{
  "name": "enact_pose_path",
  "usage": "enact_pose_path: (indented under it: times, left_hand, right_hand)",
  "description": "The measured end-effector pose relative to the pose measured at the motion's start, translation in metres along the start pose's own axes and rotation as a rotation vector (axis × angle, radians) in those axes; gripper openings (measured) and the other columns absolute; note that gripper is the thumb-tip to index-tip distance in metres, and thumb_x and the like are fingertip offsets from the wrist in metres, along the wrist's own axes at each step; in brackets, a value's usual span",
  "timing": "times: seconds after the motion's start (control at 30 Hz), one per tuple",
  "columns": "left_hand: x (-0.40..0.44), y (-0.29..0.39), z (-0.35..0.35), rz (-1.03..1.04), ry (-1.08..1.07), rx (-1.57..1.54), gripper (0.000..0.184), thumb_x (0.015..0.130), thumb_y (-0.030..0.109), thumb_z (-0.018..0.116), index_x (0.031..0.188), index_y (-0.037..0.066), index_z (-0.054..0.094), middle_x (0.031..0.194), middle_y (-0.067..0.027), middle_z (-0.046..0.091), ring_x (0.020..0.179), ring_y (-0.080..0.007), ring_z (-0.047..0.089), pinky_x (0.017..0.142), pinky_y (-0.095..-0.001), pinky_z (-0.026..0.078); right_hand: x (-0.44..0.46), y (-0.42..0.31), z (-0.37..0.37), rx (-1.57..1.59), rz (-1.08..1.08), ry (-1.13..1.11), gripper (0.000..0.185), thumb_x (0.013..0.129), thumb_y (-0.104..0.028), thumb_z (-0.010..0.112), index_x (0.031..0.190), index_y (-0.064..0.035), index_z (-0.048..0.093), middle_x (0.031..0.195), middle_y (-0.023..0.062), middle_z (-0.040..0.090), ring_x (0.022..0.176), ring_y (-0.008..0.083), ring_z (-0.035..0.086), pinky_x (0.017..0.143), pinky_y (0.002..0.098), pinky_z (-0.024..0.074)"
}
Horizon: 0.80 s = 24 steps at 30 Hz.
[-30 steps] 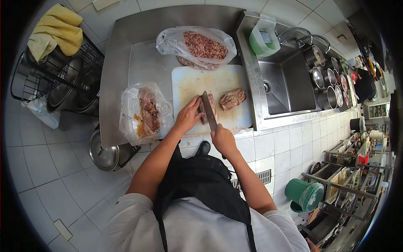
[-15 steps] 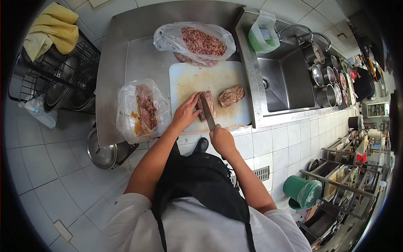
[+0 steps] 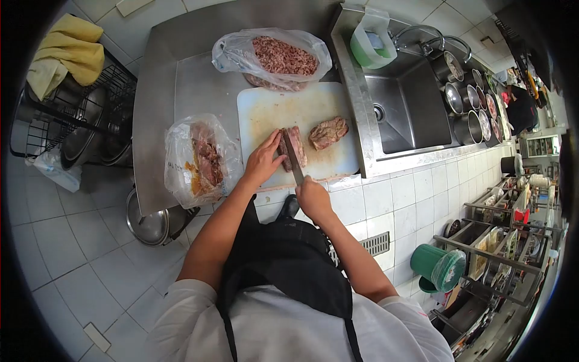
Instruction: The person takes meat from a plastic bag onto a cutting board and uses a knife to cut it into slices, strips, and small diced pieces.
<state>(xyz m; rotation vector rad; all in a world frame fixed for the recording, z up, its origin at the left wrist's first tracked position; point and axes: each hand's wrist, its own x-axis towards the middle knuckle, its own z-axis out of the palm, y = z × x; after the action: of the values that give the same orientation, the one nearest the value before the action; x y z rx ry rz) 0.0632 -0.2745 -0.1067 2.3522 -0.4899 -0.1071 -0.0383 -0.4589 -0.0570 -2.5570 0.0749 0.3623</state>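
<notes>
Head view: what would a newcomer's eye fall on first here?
Probably the knife in the right hand, its blade over a piece of meat on the white cutting board, with the left hand at the meat's left side. Next, likely the plastic bag showing reddish minced meat at the board's far edge. The yellow cloth at upper left also stands out.

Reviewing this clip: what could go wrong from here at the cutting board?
1. The left hand lies right beside the knife in the right hand, so a slip could nick a finger.
2. The meat under the blade looks narrow and might roll or shift.
3. The cutting board sits near the front edge of the counter, so a hard push might move it.
</notes>
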Motion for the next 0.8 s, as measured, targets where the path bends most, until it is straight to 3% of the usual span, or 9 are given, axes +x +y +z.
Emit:
enact_pose_path:
  times: [0.17,0.47,0.67,0.8]
  left_hand:
    - [0.0,0.003,0.001,-0.031,0.009,0.001,0.073,0.092,0.022,0.075,0.154,0.001,0.044,0.165,-0.0108,0.04,0.14,-0.033,0.052,0.113,-0.0396,0.046]
    - [0.001,0.0,0.004,-0.005,-0.004,0.022,0.075,0.091,0.021,0.076,0.155,0.002,0.044,0.166,-0.0105,0.039,0.143,-0.0325,0.05,0.114,-0.0391,0.045]
    - [0.003,-0.002,0.003,0.003,-0.016,0.028,0.074,0.089,0.019,0.077,0.154,0.002,0.045,0.164,-0.0132,0.04,0.143,-0.0326,0.049,0.115,-0.039,0.044]
    - [0.005,0.001,0.004,0.007,0.011,0.038,0.074,0.088,0.019,0.078,0.153,0.001,0.047,0.163,-0.0151,0.041,0.142,-0.0347,0.05,0.114,-0.0397,0.045]
  right_hand:
    - [0.027,0.002,0.031,0.024,-0.002,0.077,0.028,0.095,-0.021,0.058,0.097,0.0067,0.057,0.08,0.0315,0.07,0.076,0.0474,0.072,0.071,0.0564,0.0583]
    - [-0.007,0.009,0.02,0.008,0.013,0.048,0.028,0.095,-0.023,0.059,0.101,0.005,0.057,0.076,0.0285,0.07,0.071,0.0464,0.072,0.067,0.057,0.0584]
    - [0.069,-0.002,0.043,0.051,-0.065,0.185,0.032,0.096,-0.022,0.059,0.11,0.0069,0.056,0.074,0.0273,0.07,0.069,0.0456,0.071,0.064,0.0555,0.0582]
    - [0.038,-0.001,0.035,0.094,-0.054,0.197,0.029,0.097,-0.02,0.058,0.107,0.0064,0.056,0.074,0.0264,0.07,0.069,0.0442,0.072,0.063,0.0535,0.0586]
